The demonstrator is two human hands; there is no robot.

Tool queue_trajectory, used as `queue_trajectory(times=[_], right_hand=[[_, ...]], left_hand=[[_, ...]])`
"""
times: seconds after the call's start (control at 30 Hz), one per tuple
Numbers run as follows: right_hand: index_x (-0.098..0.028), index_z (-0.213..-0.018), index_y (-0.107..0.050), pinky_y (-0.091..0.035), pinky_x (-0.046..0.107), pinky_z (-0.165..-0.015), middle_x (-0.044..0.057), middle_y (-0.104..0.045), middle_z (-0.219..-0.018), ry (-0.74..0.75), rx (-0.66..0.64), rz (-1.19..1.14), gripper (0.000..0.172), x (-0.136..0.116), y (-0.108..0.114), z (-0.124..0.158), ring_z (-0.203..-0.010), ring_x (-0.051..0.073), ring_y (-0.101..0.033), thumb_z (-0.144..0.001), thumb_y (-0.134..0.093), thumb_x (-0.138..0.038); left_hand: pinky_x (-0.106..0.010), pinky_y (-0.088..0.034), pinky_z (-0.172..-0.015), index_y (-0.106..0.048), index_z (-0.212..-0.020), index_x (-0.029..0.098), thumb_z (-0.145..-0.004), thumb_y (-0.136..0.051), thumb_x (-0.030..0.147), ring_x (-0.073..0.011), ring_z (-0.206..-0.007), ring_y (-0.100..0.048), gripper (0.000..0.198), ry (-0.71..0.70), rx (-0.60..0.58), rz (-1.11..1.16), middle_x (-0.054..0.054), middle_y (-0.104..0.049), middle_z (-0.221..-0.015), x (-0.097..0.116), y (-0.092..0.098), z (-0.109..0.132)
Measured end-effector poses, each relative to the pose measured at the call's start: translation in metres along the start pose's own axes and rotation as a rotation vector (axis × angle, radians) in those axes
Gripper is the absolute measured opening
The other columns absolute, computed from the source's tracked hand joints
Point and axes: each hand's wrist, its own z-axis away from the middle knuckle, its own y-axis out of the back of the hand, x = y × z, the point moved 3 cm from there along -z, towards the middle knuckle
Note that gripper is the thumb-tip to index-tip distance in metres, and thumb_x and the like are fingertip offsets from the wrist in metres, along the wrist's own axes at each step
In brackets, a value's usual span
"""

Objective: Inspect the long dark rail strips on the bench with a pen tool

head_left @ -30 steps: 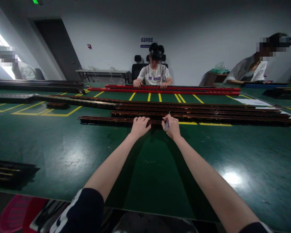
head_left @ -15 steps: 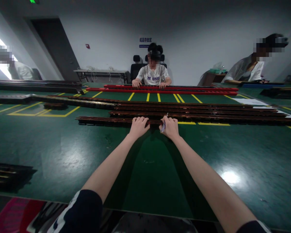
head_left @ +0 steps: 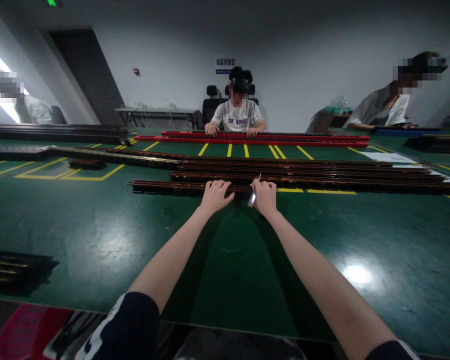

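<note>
A long, dark strip point(head_left: 165, 187) with reddish-brown edges lies crosswise on the green table. My left hand point(head_left: 215, 197) is on its near side, fingers bent over the strip and thumb stretched to the right. Close by, my right hand point(head_left: 265, 197) is closed around a slim screwdriver-like tool point(head_left: 252, 198) with a clear, purplish handle; its thin metal end points up and away. The right fingertips are at the strip, partly hidden behind the hand. Several similar dark strips point(head_left: 341, 175) lie just beyond both hands.
Dark strip pieces point(head_left: 15, 270) sit at the near left. Grey-black profiles point(head_left: 52, 132) lie at the far left. Across the table point(head_left: 225, 280), a person point(head_left: 237, 112) has both hands on red rails point(head_left: 285, 140). White papers point(head_left: 390, 157) lie at the right, near another person.
The nearest dark strip has slid to the right, its left end now closer to my left hand. My left thumb is spread a little farther. My right hand has barely moved.
</note>
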Motion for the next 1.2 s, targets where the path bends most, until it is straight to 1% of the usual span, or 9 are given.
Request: queue_trajectory(times=[0.13, 0.3, 0.43, 0.67, 0.8, 0.9, 1.03, 1.2], right_hand=[[-0.018, -0.084, -0.052, -0.029, 0.038, -0.088, 0.012, -0.069, -0.092, 0.012, 0.0, 0.007, 0.015, 0.0009, 0.002, 0.0005, -0.088, 0.025, -0.06, -0.079, -0.043, -0.007], [-0.017, -0.087, -0.052, -0.029, 0.038, -0.089, 0.012, -0.069, -0.092, 0.088, -0.018, -0.006, 0.012, -0.0041, 0.0021, 0.002, -0.087, 0.025, -0.059, -0.076, -0.052, -0.015], [-0.017, -0.088, -0.051, -0.03, 0.039, -0.088, 0.012, -0.069, -0.091, 0.069, -0.021, 0.004, 0.012, -0.0045, -0.0003, 0.0015, -0.088, 0.026, -0.059, -0.076, -0.052, -0.019], [-0.018, -0.087, -0.05, -0.031, 0.039, -0.086, 0.012, -0.07, -0.094, 0.052, -0.005, -0.029, 0.017, 0.0004, -0.004, 0.0004, -0.088, 0.026, -0.059, -0.073, -0.049, -0.007], [-0.019, -0.084, -0.049, -0.03, 0.038, -0.086, 0.011, -0.07, -0.091, 0.025, 0.034, -0.022, 0.017, 0.003, -0.0016, 0.0011, -0.088, 0.026, -0.059, -0.076, -0.045, -0.006], [-0.019, -0.085, -0.05, -0.029, 0.038, -0.086, 0.011, -0.069, -0.09, 0.057, 0.046, -0.009, 0.015, 0.0004, 0.0002, 0.0019, -0.088, 0.025, -0.058, -0.074, -0.048, -0.009], [-0.017, -0.088, -0.052, -0.028, 0.039, -0.088, 0.012, -0.068, -0.091, 0.126, 0.011, 0.0, 0.014, -0.0054, 0.0003, 0.0026, -0.089, 0.025, -0.058, -0.074, -0.052, -0.017], [-0.016, -0.09, -0.052, -0.029, 0.038, -0.087, 0.013, -0.068, -0.093, 0.098, -0.01, 0.0, 0.014, -0.0057, -0.0015, 0.0016, -0.088, 0.025, -0.058, -0.076, -0.051, -0.02]], left_hand=[[-0.044, -0.035, -0.099, -0.058, -0.123, 0.018, -0.09, -0.043, 0.041, -0.0264, -0.11, -0.056, 0.043, 0.005, -0.011, 0.004, -0.011, -0.064, -0.119, 0.0006, 0.001, -0.0003], [-0.044, -0.035, -0.1, -0.057, -0.124, 0.018, -0.09, -0.041, 0.036, -0.0262, -0.111, -0.055, 0.042, 0.028, -0.019, 0.005, -0.011, -0.063, -0.121, -0.0004, 0.0, -0.0002], [-0.044, -0.033, -0.101, -0.057, -0.125, 0.019, -0.089, -0.04, 0.03, -0.026, -0.113, -0.054, 0.041, 0.031, -0.01, -0.01, -0.01, -0.063, -0.122, -0.0019, -0.0014, 0.0005], [-0.045, -0.035, -0.101, -0.057, -0.125, 0.019, -0.088, -0.037, 0.019, -0.0252, -0.113, -0.055, 0.041, 0.058, -0.019, 0.005, -0.01, -0.063, -0.121, -0.0031, 0.0009, 0.0008], [-0.046, -0.034, -0.102, -0.057, -0.124, 0.019, -0.088, -0.037, 0.018, -0.0252, -0.114, -0.054, 0.042, 0.06, -0.02, 0.015, -0.01, -0.063, -0.122, -0.0029, 0.0017, 0.001], [-0.046, -0.034, -0.101, -0.058, -0.124, 0.018, -0.088, -0.037, 0.017, -0.0254, -0.114, -0.054, 0.042, 0.06, -0.012, -0.004, -0.011, -0.063, -0.121, -0.0029, 0.0013, 0.0013], [-0.045, -0.034, -0.101, -0.058, -0.124, 0.017, -0.088, -0.037, 0.015, -0.0259, -0.113, -0.054, 0.042, 0.062, 0.001, -0.029, -0.011, -0.063, -0.121, -0.0029, 0.0014, 0.0016], [-0.046, -0.034, -0.101, -0.058, -0.124, 0.017, -0.087, -0.036, 0.014, -0.0262, -0.115, -0.054, 0.043, 0.067, -0.001, -0.021, -0.011, -0.063, -0.122, -0.0025, 0.0027, 0.0018]])
